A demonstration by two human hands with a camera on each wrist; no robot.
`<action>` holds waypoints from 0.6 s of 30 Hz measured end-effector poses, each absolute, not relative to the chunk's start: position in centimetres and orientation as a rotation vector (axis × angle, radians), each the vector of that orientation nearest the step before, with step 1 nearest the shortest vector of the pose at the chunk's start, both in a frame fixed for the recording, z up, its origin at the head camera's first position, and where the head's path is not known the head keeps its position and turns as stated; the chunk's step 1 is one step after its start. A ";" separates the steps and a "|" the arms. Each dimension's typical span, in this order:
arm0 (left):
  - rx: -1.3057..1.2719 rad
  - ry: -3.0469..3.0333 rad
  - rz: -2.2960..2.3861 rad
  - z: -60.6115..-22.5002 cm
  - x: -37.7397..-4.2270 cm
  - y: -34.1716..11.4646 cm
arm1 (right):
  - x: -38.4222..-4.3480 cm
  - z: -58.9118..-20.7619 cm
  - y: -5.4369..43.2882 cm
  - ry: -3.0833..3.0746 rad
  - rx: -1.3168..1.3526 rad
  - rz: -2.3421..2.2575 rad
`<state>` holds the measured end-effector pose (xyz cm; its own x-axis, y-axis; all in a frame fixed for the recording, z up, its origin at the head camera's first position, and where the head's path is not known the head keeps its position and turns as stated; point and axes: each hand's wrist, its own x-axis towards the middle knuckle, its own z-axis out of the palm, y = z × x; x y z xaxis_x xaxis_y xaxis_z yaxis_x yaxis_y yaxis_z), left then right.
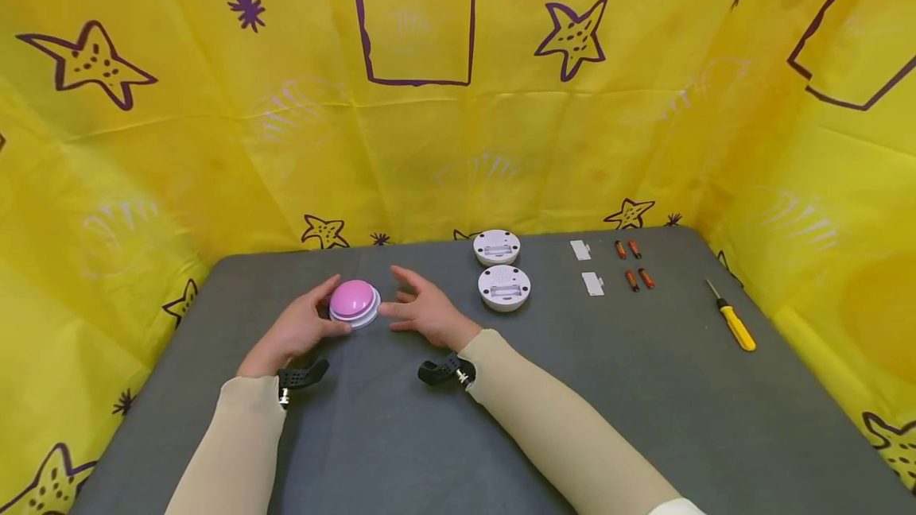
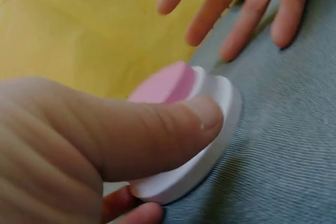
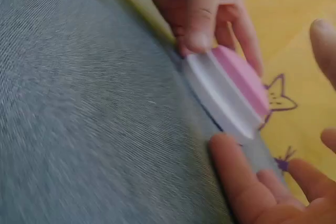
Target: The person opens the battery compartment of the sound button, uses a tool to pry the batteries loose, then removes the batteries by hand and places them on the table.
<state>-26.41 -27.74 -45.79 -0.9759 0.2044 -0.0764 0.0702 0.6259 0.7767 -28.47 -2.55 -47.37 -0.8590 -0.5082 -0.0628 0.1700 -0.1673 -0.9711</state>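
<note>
A round push button (image 1: 352, 299) with a glossy pink dome and a white base is at the left of the grey table. My left hand (image 1: 300, 330) grips it from the left side; in the left wrist view the thumb (image 2: 173, 124) lies across the white rim, with fingertips showing low at the base. On the opposite side my right hand (image 1: 427, 311) is spread, fingers apart and holding nothing. Its fingertips point toward the base, one of them close to the rim in the right wrist view.
Two white round units (image 1: 497, 248) lie upside down at the back middle, battery compartments showing. To their right are two white covers (image 1: 592, 284), several small orange-and-black batteries (image 1: 632, 280) and a yellow-handled screwdriver (image 1: 735, 327). Yellow patterned cloth (image 1: 429, 157) walls the table.
</note>
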 end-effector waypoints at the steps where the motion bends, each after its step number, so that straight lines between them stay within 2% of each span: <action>1: 0.218 2.710 1.254 -45.9 -26.5 -27.6 | -28.4 -47.5 -2.9 1.701 -0.385 -2.049; 9: 0.193 2.794 1.229 -46.0 -26.3 -26.0 | -27.8 -47.3 -4.6 2.447 -0.513 -1.596; 18: 0.156 2.754 1.259 -45.9 -26.1 -25.0 | -27.6 -47.2 -3.9 2.580 -0.522 -1.523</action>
<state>-26.09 -25.02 -45.87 -0.9888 0.1383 -0.0566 0.0477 0.6510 0.7576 -27.57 -3.94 -47.20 -0.9362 -0.3409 0.0860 -0.2400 0.4410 -0.8648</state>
